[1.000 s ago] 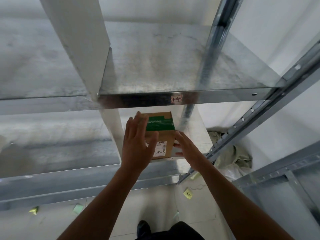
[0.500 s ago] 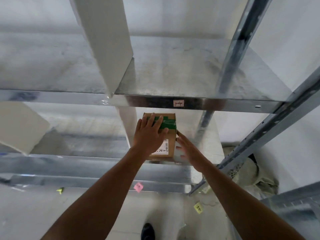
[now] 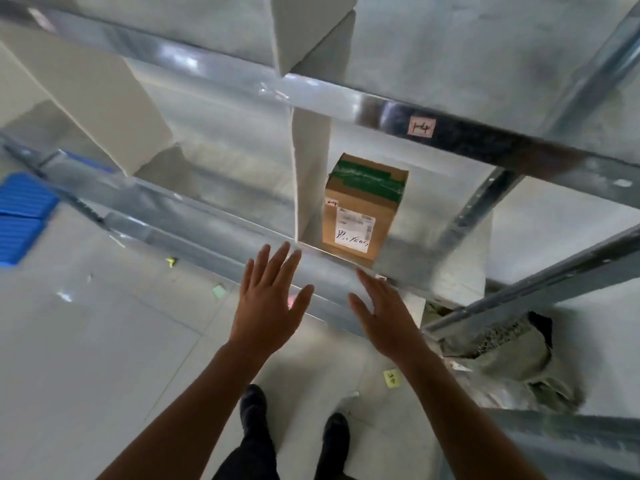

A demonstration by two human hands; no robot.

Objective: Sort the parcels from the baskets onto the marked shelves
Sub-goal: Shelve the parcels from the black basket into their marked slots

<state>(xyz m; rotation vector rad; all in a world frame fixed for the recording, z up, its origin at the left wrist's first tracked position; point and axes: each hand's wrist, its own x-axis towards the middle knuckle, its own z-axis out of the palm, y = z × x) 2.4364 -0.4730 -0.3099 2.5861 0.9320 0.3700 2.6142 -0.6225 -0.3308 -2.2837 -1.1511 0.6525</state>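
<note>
A brown cardboard parcel [image 3: 360, 206] with green tape on top and a white label stands upright on the lower metal shelf [image 3: 214, 233], beside a white divider [image 3: 308, 181]. A pink tag [image 3: 421, 127] is stuck on the front rail of the shelf above it. My left hand [image 3: 268, 299] hovers in front of the shelf edge with fingers spread, touching nothing. My right hand [image 3: 384, 313] is also held flat and empty, below and in front of the parcel.
White divider panels [image 3: 93, 98] stand further left on the shelving. Blue baskets [image 3: 20, 216] sit on the floor at the left. A grey sack [image 3: 512, 355] lies on the floor at the right beside a slanted metal upright [image 3: 540, 285]. Small paper notes [image 3: 392, 378] lie scattered on the tiles.
Both hands have let go of the parcel and drawn back out of the shelf. The parcel stays on the shelf. The view has swung down and left.
</note>
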